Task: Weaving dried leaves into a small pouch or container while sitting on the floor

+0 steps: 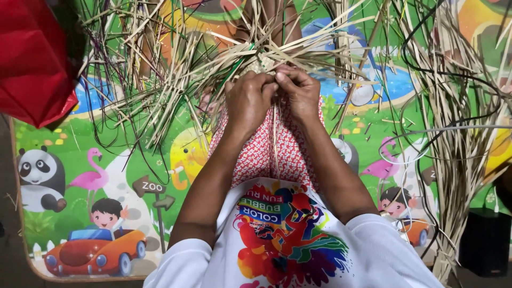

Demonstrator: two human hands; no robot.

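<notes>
Pinching pale straw strips [277, 56] together over the lap, both the left hand [249, 98] and right hand [300, 90] are closed on the small woven start [265, 64]; most strips remain loose on the play mat [106, 176], so much weaving seems left

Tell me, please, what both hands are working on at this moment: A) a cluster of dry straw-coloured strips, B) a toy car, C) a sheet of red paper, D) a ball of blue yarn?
A: the left hand and right hand meet, fingers closed, at the centre of the dry straw-coloured strips, which fan outward over the cartoon play mat.
</notes>
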